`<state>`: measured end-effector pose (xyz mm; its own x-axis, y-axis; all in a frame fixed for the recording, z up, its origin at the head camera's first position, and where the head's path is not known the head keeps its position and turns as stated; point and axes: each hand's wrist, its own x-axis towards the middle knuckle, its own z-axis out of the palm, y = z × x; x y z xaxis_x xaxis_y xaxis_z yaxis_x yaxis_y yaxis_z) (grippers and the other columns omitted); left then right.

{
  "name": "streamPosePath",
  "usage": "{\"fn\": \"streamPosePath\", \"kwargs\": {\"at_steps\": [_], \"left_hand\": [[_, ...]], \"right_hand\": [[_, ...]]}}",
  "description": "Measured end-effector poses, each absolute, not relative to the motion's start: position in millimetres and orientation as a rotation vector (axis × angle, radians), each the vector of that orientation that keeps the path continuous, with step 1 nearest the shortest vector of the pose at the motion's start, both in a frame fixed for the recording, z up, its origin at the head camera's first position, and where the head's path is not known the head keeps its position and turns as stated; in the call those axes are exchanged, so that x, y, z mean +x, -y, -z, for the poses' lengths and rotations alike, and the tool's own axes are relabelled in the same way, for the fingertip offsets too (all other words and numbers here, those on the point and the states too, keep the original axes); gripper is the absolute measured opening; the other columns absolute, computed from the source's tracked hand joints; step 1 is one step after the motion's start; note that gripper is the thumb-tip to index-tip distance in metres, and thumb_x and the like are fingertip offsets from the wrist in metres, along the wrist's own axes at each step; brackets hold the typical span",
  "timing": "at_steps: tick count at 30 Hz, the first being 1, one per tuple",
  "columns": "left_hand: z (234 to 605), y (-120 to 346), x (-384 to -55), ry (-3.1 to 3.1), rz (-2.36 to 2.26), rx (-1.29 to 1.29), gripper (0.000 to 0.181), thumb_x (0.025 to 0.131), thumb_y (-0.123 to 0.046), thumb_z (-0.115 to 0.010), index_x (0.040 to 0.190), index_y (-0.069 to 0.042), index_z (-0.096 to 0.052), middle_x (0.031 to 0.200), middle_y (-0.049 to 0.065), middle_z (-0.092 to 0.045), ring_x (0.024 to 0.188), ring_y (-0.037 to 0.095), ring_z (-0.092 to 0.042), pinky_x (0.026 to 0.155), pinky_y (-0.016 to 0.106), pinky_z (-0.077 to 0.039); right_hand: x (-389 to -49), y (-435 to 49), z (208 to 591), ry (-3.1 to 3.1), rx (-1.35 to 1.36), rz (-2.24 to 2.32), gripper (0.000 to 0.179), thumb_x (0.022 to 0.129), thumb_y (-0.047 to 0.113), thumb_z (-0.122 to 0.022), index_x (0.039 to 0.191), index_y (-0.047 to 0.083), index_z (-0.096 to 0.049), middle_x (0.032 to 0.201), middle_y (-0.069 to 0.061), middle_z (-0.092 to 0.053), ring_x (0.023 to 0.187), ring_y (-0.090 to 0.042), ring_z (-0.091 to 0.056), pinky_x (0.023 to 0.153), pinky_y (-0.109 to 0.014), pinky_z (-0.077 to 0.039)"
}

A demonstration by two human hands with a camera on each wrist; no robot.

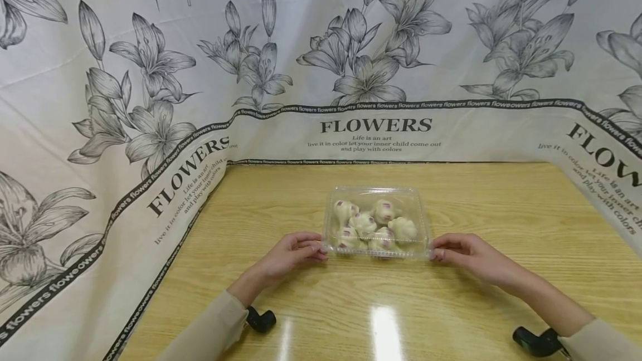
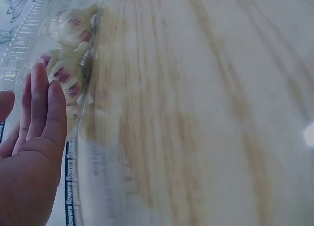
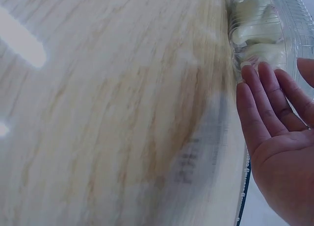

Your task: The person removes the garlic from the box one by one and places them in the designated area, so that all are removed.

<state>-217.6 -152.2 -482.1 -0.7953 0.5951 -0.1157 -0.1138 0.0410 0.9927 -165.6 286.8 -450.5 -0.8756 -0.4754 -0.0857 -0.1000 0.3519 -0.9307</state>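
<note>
A clear plastic clamshell box [image 1: 373, 191] rests on the wooden table, its lid appearing down. Inside lie several pale, knobbly, bun-like pieces [image 1: 363, 223] with purple patches; their exact kind is unclear. My left hand [image 1: 296, 249] is at the box's front left corner, fingertips touching it. In the left wrist view, its fingers [image 2: 40, 106] stretch out straight along the box side, thumb apart. At the front right corner, my right hand [image 1: 471, 255] touches the box with its fingertips. The right wrist view shows its fingers [image 3: 267, 101] extended and a ring on one.
A light wood-grain table [image 1: 281, 194] extends around the box, with bright glare near the front. White cloth [image 1: 271, 138] printed with grey lilies and "FLOWERS" lettering walls the back and both sides. Black wrist mounts [image 1: 536, 341] show beside both beige sleeves.
</note>
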Motion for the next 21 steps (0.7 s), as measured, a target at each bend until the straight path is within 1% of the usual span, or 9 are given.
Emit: {"fn": "streamPosePath", "kwargs": {"at_steps": [6,13,21], "left_hand": [[483.3,149.3,-218.3,-1.771,-1.827,0.431,0.035,0.107,-0.007,-0.054,0.136,0.011,-0.053,0.117,0.021,-0.068,0.106,0.024,-0.071,0.103,0.041,-0.055],[484.2,148.7,-217.1,-1.745,-1.839,0.419,0.029,0.108,-0.007,-0.052,0.131,0.01,-0.056,0.111,0.013,-0.069,0.103,0.022,-0.071,0.102,0.042,-0.056],[484.6,145.9,-216.2,-1.668,-1.894,0.383,0.023,0.108,-0.006,-0.05,0.124,0.009,-0.057,0.11,0.016,-0.067,0.102,0.023,-0.071,0.102,0.043,-0.056]], "right_hand": [[-166.3,-286.8,455.4,-2.235,-0.529,1.566,0.035,0.109,0.015,-0.053,0.131,-0.011,-0.058,0.124,-0.025,-0.065,0.111,-0.017,-0.068,0.093,-0.032,-0.059],[-165.6,-285.5,456.1,-2.204,-0.511,1.579,0.035,0.109,0.017,-0.052,0.131,-0.01,-0.058,0.126,-0.025,-0.065,0.113,-0.016,-0.068,0.094,-0.03,-0.059],[-166.2,-286.0,455.0,-2.154,-0.505,1.615,0.037,0.109,0.017,-0.051,0.132,-0.013,-0.056,0.127,-0.027,-0.063,0.114,-0.017,-0.067,0.096,-0.03,-0.058]]}}
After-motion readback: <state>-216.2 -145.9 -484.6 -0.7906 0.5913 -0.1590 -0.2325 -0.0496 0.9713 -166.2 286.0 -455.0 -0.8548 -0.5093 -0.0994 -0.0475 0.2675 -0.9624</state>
